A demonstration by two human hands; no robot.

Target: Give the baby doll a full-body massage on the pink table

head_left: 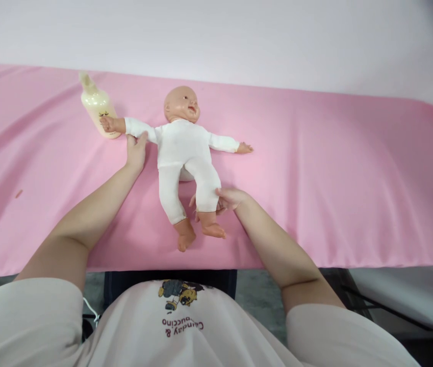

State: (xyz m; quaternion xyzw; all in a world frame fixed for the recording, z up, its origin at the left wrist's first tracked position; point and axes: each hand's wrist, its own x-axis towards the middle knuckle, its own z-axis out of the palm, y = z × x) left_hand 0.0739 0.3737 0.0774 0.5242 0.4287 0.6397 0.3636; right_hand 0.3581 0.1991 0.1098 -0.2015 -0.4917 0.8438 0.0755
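A baby doll (183,142) with a white cloth body lies face up on the pink cloth, arms spread and head toward the far side. My left hand (136,150) grips the doll's arm on the left, thumb in front and the other fingers mostly hidden beneath it. Around the doll's lower leg on the right, my right hand (228,200) is closed, its fingertips showing on the inner side. Just behind the doll's left-side hand stands a pump bottle (96,104) of pale yellow liquid, partly covered by that hand.
Pink cloth (338,193) covers the table, with folds on both sides. A white wall (239,41) or sheet rises behind it. A small brownish mark (19,193) shows on the cloth at left. The table's front edge runs close to my body.
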